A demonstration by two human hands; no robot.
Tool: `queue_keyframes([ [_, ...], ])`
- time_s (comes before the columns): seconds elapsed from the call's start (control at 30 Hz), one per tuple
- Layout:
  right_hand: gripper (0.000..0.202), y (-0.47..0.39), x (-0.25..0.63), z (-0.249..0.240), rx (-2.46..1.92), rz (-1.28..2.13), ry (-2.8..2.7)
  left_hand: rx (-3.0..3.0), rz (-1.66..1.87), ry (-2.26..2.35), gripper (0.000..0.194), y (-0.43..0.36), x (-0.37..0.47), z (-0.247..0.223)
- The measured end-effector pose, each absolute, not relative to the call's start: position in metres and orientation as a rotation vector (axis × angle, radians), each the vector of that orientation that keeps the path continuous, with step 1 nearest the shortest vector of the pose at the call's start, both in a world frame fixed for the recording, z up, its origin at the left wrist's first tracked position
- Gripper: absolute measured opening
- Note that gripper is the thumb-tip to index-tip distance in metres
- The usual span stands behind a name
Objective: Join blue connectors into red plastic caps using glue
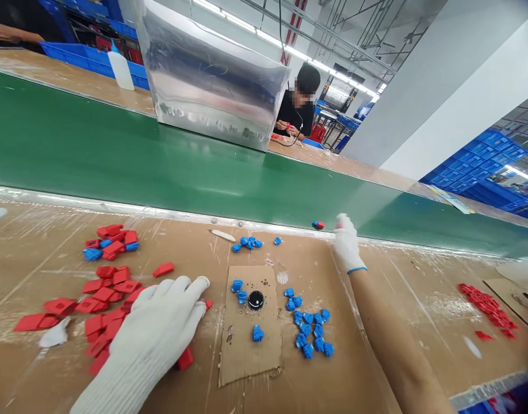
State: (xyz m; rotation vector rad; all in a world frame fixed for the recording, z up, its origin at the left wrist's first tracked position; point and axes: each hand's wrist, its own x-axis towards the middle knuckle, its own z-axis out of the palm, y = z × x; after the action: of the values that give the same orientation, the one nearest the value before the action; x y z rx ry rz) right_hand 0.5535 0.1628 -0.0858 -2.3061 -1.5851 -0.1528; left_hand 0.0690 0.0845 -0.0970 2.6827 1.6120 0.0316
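My left hand (173, 310), in a white knitted glove, is over the red pieces (104, 293), with a small red piece (209, 305) pinched between thumb and forefinger. My right hand (347, 241), gloved too, is stretched to the near edge of the green belt (229, 178); it is blurred, with a trace of red at its fingers. Just left of it a red and blue piece (318, 225) lies on the belt. Between my hands, a cardboard sheet (251, 362) carries a round black container (255, 300) and a few blue pieces (257, 333). More blue pieces (313, 330) lie right of the cardboard.
Across the belt stand a metal panel (216, 75) and a white bottle (121, 68). A person (301, 106) works behind it. A pointed white tool (223, 235) lies near the belt edge. More red pieces (486, 307) lie far right, beside another gloved hand (523, 276).
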Motion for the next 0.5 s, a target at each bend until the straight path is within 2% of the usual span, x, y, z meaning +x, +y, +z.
queue_keyframes([
  [0.1,0.063,0.093,0.562,-0.079,-2.208,-0.121,-1.506,2.542,0.045,1.685,0.046,0.087,0.072,-0.093],
  [0.2,0.053,0.020,0.553,-0.079,-2.109,0.031,-1.672,2.464,0.014,1.713,0.050,0.089,0.075,-0.083],
  [0.3,0.042,-0.028,0.531,-0.083,-1.969,0.254,-1.913,2.337,0.061,1.795,0.045,0.088,0.077,-0.071],
  [0.4,0.042,-0.040,0.511,-0.088,-1.850,0.409,-2.054,2.134,0.399,1.856,0.043,0.084,0.077,-0.069],
  [0.5,0.033,-0.030,0.499,-0.092,-1.774,0.480,-2.127,1.995,0.840,1.738,0.038,0.075,0.077,-0.075],
])
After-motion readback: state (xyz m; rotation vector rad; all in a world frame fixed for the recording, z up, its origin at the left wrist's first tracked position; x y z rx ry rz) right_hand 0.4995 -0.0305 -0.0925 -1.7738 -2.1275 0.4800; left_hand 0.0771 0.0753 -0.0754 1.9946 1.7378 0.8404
